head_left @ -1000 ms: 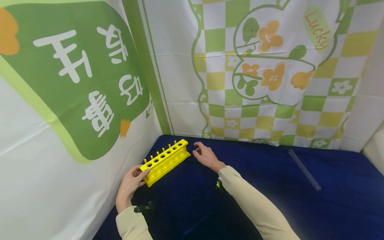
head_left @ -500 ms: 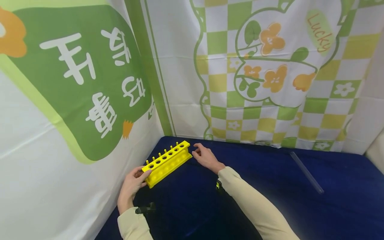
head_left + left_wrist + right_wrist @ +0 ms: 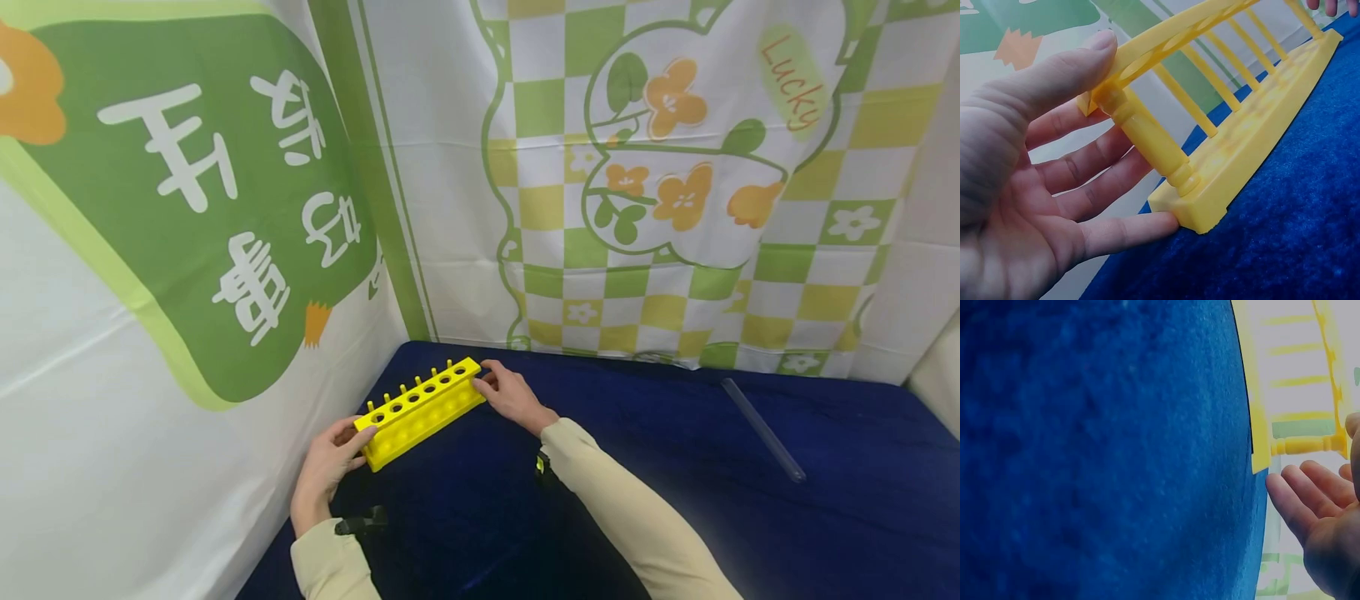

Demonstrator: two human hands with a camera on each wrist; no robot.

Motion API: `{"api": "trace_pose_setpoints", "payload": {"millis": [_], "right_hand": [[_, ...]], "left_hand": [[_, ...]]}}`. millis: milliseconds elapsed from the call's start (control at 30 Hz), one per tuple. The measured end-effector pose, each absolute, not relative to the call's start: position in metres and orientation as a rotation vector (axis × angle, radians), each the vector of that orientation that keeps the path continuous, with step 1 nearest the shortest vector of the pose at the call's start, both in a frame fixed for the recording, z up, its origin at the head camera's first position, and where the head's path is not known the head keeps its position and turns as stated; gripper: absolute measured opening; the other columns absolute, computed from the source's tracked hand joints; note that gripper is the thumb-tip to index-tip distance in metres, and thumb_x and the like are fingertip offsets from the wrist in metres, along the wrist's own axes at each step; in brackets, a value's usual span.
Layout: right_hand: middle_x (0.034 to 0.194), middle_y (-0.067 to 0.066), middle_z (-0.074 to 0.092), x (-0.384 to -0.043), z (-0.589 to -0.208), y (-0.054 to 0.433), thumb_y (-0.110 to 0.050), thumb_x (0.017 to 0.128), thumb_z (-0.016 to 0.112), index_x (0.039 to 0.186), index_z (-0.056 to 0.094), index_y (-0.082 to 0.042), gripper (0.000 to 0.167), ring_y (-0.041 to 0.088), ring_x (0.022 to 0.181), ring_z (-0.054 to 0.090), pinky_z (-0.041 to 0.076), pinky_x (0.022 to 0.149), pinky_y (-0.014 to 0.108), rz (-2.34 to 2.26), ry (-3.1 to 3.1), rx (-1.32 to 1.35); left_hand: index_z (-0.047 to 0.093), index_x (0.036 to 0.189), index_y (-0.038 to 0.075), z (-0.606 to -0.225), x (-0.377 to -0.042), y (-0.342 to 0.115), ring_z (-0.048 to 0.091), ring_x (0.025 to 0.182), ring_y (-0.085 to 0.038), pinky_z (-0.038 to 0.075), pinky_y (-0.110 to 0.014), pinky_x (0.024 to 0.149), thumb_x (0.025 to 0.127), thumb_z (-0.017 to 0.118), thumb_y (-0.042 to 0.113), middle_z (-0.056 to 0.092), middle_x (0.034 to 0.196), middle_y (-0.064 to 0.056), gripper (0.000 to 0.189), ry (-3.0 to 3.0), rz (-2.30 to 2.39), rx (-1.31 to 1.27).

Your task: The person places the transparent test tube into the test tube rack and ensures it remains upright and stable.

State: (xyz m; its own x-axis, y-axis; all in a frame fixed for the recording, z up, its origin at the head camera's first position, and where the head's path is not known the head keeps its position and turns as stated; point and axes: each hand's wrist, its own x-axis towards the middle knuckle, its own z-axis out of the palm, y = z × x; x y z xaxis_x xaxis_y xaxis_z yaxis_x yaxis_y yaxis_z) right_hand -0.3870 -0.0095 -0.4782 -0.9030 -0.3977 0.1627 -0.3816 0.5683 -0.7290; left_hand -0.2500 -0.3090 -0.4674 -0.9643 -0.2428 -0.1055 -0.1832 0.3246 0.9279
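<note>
A yellow test tube rack [image 3: 420,417] with a row of holes and upright pegs lies at a slant on the dark blue cloth. My left hand [image 3: 326,467] grips its near left end. In the left wrist view the thumb [image 3: 1079,72] lies on the top bar, and the little finger touches the base [image 3: 1191,215]. At the opposite end is my right hand [image 3: 517,398], thumb and index finger on either side of the top bar's corner. The right wrist view has its fingers [image 3: 1300,506] extended beside the rack's end post [image 3: 1304,445]; whether they touch is unclear.
A clear tube [image 3: 763,429] lies on the blue cloth [image 3: 675,483] to the right. A white and green printed curtain [image 3: 300,367] stands close along the left side, and a checked one [image 3: 637,317] hangs at the back.
The rack has shifted slightly right, with its far end now between my right thumb and index finger; a gap was there before. My left hand has kept its grip.
</note>
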Motion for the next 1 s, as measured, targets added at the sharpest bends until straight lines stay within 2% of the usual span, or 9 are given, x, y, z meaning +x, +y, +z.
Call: {"api": "trace_pose_setpoints", "payload": {"millis": [200, 533, 1000], "right_hand": [[0.126, 0.009, 0.065, -0.385, -0.478, -0.013, -0.045, 0.101, 0.05, 0.148, 0.038, -0.014, 0.057, 0.021, 0.106, 0.065, 0.057, 0.086, 0.036, -1.312, 2.742, -0.7], [0.129, 0.01, 0.063, -0.385, -0.48, -0.012, -0.044, 0.101, 0.051, 0.146, 0.04, -0.013, 0.056, 0.021, 0.109, 0.065, 0.057, 0.085, 0.034, -1.355, 2.742, -0.715], [0.129, 0.011, 0.063, -0.376, -0.482, -0.017, -0.043, 0.102, 0.05, 0.145, 0.042, -0.01, 0.055, 0.022, 0.109, 0.065, 0.057, 0.086, 0.035, -1.437, 2.747, -0.636]], "left_hand": [[0.05, 0.141, 0.01, -0.468, -0.252, -0.31, 0.06, 0.117, -0.029, 0.056, -0.041, 0.095, 0.082, 0.068, 0.06, 0.056, 0.135, -0.017, 0.079, -2.495, -1.773, 0.371], [0.051, 0.14, 0.01, -0.47, -0.254, -0.31, 0.061, 0.115, -0.029, 0.056, -0.041, 0.094, 0.087, 0.068, 0.052, 0.057, 0.134, -0.017, 0.07, -2.484, -1.785, 0.346], [0.052, 0.14, 0.012, -0.469, -0.252, -0.309, 0.061, 0.115, -0.028, 0.055, -0.043, 0.096, 0.09, 0.067, 0.049, 0.058, 0.132, -0.017, 0.064, -2.509, -1.768, 0.354]]}}
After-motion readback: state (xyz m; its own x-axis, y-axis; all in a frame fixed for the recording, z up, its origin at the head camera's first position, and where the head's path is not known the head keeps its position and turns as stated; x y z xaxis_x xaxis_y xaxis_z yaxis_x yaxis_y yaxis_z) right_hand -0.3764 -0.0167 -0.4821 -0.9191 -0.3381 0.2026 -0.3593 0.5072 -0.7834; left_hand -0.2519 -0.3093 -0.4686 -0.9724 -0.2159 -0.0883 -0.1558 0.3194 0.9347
